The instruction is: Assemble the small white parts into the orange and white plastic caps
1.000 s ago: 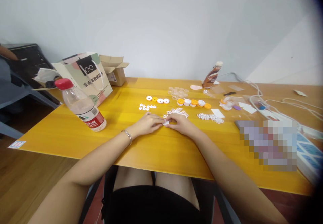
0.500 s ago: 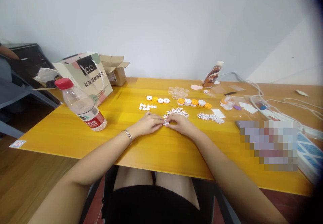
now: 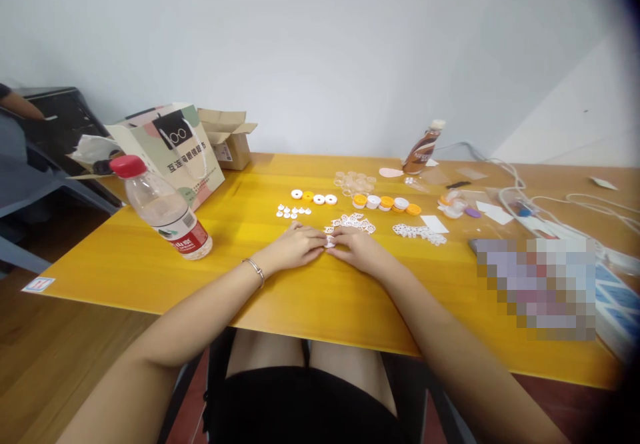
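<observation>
Between the fingertips of both hands sits a small white plastic piece (image 3: 329,242), partly covered by the fingers. My left hand (image 3: 299,245) closes on it from the left, and my right hand (image 3: 356,247) pinches it from the right. Just behind lies a pile of white openwork pieces (image 3: 353,223). Several small white pieces with raised centres (image 3: 293,211) lie beyond my left hand. White and orange discs form a left row (image 3: 319,199) and a right row of stacks (image 3: 387,203). More white perforated pieces (image 3: 420,233) rest to the right.
A red-capped bottle (image 3: 167,211) and a paper bag (image 3: 175,151) stand at left, with a cardboard box (image 3: 230,141) behind. Clear round caps (image 3: 355,183) lie at the back near a brown drink bottle (image 3: 424,149). Cables (image 3: 510,194) and a pixelated item (image 3: 535,291) are at right.
Both hands stay around the small white piece, with only slight finger movement on the right. The whole view shifts very slightly.
</observation>
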### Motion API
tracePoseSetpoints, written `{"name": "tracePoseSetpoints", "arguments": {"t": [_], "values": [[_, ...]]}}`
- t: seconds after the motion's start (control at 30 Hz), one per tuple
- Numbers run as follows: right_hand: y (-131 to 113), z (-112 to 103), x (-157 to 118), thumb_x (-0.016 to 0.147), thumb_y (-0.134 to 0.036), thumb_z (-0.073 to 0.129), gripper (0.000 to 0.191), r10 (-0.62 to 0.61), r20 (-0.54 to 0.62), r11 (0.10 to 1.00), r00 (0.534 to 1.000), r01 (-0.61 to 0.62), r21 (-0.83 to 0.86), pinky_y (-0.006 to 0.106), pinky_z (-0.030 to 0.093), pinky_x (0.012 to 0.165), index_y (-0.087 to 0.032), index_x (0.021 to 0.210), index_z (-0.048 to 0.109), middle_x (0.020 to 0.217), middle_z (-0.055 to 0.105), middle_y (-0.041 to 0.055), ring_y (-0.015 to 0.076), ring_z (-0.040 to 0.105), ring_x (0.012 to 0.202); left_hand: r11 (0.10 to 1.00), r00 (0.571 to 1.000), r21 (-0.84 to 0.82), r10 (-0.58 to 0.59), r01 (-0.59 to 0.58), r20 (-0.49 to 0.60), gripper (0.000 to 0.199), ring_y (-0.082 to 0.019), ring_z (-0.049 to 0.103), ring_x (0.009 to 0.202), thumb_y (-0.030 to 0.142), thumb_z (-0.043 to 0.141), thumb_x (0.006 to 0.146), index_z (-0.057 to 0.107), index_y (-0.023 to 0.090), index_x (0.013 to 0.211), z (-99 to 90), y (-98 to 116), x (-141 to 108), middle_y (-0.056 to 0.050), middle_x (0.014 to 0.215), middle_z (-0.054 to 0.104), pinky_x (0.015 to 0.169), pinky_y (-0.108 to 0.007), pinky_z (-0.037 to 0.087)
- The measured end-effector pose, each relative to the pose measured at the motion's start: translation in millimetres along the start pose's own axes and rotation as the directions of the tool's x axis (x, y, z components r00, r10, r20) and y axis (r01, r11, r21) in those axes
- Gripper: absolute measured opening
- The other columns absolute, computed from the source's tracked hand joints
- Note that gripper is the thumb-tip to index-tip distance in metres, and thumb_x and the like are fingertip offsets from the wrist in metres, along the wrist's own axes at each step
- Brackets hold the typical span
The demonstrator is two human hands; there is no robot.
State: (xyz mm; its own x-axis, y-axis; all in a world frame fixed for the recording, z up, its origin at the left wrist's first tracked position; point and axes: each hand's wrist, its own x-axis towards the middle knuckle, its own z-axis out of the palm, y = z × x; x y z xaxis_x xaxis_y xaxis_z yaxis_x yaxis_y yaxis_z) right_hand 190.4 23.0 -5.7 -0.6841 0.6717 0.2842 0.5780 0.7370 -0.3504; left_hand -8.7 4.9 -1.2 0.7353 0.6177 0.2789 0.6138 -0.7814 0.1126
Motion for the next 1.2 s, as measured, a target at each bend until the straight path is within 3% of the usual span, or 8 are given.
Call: {"name": "tracePoseSetpoints", "arguments": {"t": [0.43, 0.7, 0.97, 1.2], "values": [[-20, 5, -3, 0.081, -0.031, 0.047, 0.025, 0.046, 0.028, 0.959, 0.999, -0.036, -0.282, 0.034, 0.041, 0.075, -0.013, 0.092, 0.06, 0.088, 0.058, 0.012, 0.0216, 0.054, 0.083, 0.975, 0.997, 0.212, 0.063, -0.069, 0.038, 0.026, -0.017, 0.053, 0.082, 0.023, 0.03, 0.089, 0.055, 0.015, 0.093, 0.2, 8, 6, -0.008, 0.091, 0.057, 0.078, -0.033, 0.03], [-33, 6, -1, 0.081, -0.015, 0.041, 0.021, 0.094, 0.096, 0.876, 0.991, -0.036, -0.482, 0.035, 0.039, 0.075, -0.011, 0.086, 0.061, 0.086, 0.059, 0.0143, 0.0235, 0.054, 0.082, 0.962, 0.993, 0.245, 0.116, -0.121, 0.037, 0.023, -0.018, 0.052, 0.083, 0.02, 0.032, 0.088, 0.054, 0.014, 0.084, 3.1, 8, 8, -0.007, 0.087, 0.056, 0.079, -0.035, 0.029], [-24, -1, -2, 0.08, -0.022, 0.046, 0.02, 0.09, 0.059, 0.943, 0.994, -0.066, -0.326, 0.031, 0.041, 0.068, -0.013, 0.078, 0.064, 0.08, 0.058, 0.0113, 0.0203, 0.055, 0.076, 0.999, 0.998, 0.017, -0.051, 0.052, -0.027, 0.02, -0.015, 0.054, 0.077, 0.025, 0.038, 0.085, 0.055, 0.015, 0.082, 4.5, 10, 12, -0.005, 0.081, 0.059, 0.076, -0.031, 0.034], [-11, -4, -4, 0.079, -0.024, 0.049, 0.017, 0.052, 0.029, 0.993, 0.998, -0.049, -0.105, 0.031, 0.044, 0.073, -0.018, 0.082, 0.066, 0.085, 0.059, 0.0086, 0.0191, 0.056, 0.08, 0.951, 0.975, -0.257, -0.203, 0.173, -0.095, 0.016, -0.012, 0.055, 0.073, 0.028, 0.045, 0.083, 0.057, 0.017, 0.083, 13.7, 4, 18, -0.002, 0.079, 0.06, 0.067, -0.024, 0.04]]}}
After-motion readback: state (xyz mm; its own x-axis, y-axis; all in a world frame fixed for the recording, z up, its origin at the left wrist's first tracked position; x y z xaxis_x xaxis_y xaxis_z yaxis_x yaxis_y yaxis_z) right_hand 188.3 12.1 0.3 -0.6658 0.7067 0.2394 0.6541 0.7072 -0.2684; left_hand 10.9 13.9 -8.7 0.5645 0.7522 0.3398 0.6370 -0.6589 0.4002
